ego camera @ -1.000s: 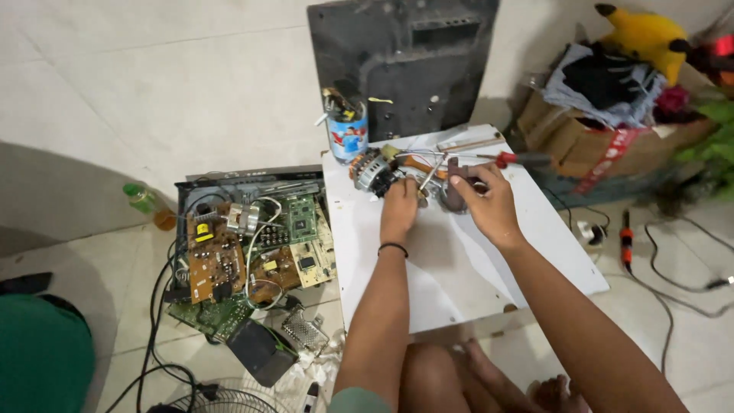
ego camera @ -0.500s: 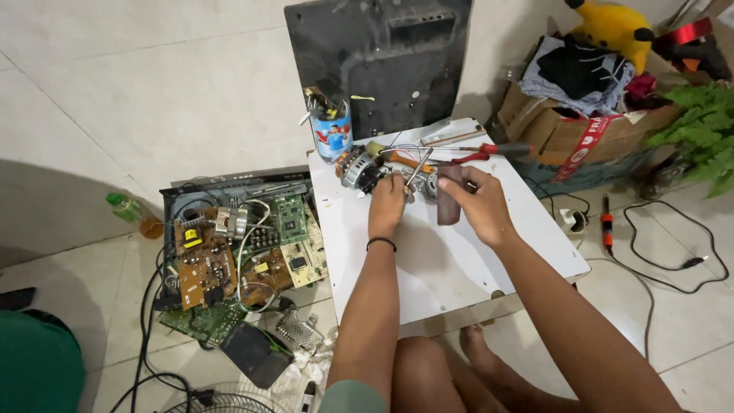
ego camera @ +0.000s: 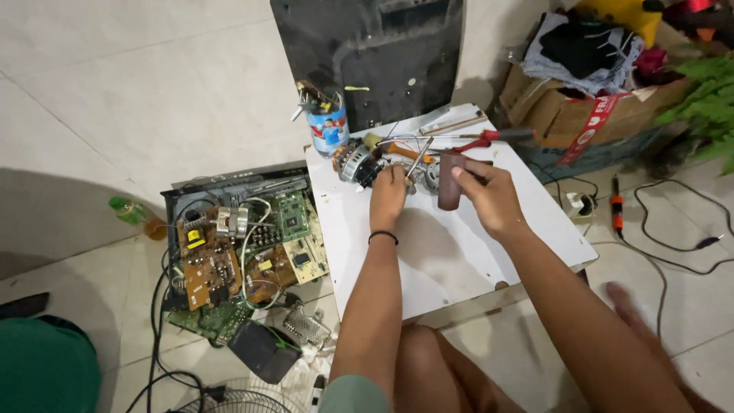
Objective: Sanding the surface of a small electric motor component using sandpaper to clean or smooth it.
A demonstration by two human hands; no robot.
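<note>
Tools bristling from printed can (ego camera: 326, 126), left hand (ego camera: 388, 193) pinching motor (ego camera: 359, 163), right hand (ego camera: 489, 195) gripping brown cylinder (ego camera: 449, 181).

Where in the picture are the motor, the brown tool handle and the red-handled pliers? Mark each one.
motor (ego camera: 353, 164): head view, on its grey metal casing.
brown handle (ego camera: 449, 187): head view, middle of the handle, below the right hand's thumb.
pliers (ego camera: 493, 138): head view, on the red grip.
</note>
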